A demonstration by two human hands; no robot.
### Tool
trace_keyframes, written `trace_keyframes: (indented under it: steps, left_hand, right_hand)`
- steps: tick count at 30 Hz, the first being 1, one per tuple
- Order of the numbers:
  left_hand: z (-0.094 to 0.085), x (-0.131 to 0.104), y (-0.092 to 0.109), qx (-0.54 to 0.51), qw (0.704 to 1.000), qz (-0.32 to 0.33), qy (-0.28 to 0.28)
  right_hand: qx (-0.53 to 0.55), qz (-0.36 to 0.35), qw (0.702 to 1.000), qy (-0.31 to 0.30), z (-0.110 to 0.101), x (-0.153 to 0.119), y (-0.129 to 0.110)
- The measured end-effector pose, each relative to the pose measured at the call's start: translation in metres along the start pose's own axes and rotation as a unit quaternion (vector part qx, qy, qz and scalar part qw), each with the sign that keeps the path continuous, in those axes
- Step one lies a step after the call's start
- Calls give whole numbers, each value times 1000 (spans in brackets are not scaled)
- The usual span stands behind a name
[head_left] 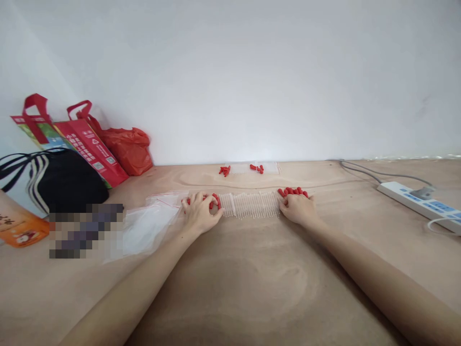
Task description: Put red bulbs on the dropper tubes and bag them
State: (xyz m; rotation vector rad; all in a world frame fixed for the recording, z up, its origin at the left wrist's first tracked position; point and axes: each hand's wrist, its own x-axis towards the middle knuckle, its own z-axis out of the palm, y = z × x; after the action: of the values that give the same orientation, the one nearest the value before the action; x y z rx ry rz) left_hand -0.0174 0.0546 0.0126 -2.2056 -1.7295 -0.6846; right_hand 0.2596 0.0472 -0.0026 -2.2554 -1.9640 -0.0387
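A row of thin, clear-to-white sticks (pixel 252 204) lies side by side on the wooden table, between my two hands. My left hand (pixel 201 214) rests at the row's left end, fingers arched and spread, the thumb touching the end sticks. Small red pieces (pixel 216 201) lie under and behind those fingers, partly hidden. At the right end, my right hand (pixel 298 209) has its fingers curled in against the last sticks; what they hold, if anything, is hidden. More red pieces with rounded ends (pixel 293 191) lie just behind that hand.
Clear plastic bags (pixel 147 226) lie left of my left hand. Against the wall is another clear bag (pixel 239 167) with red pieces (pixel 225 170). Red carrier bags (pixel 126 149) and a black bag (pixel 72 178) stand at left. A white power strip (pixel 418 202) sits at right.
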Motion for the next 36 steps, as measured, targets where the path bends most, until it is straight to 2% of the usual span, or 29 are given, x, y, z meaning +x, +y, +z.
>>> trace_keyframes:
  steps: [3,8,13,15,18,21,24,28,36]
  left_hand:
    - [2,-4,4,19,999,27,-9]
    - [7,-6,3,27,999,22,-31]
    - [-1,-4,5,31,999,13,-8]
    - [-8,-5,13,29,999,26,20]
    - [-16,-14,30,-19,995,84,42]
    - [-16,-28,46,-84,984,157,10]
    - [-10,-40,53,-128,973,188,-28]
    - [-5,-44,52,-157,969,185,-53]
    - [9,-42,47,-174,956,223,-75]
  right_hand:
    - [-11,0,1000,-1,0,-2,-1]
    - [-34,10,999,27,7,-5,-2]
    - [-40,-3,995,89,12,-6,0]
    - [-37,-35,991,121,10,-10,2]
    - [-8,-159,975,155,4,-25,4]
    - [55,-285,949,127,-1,-45,5]
    - [98,-334,933,88,-4,-60,4]
    - [121,-359,924,56,-7,-64,5]
    - [154,-325,932,51,-1,-63,-5]
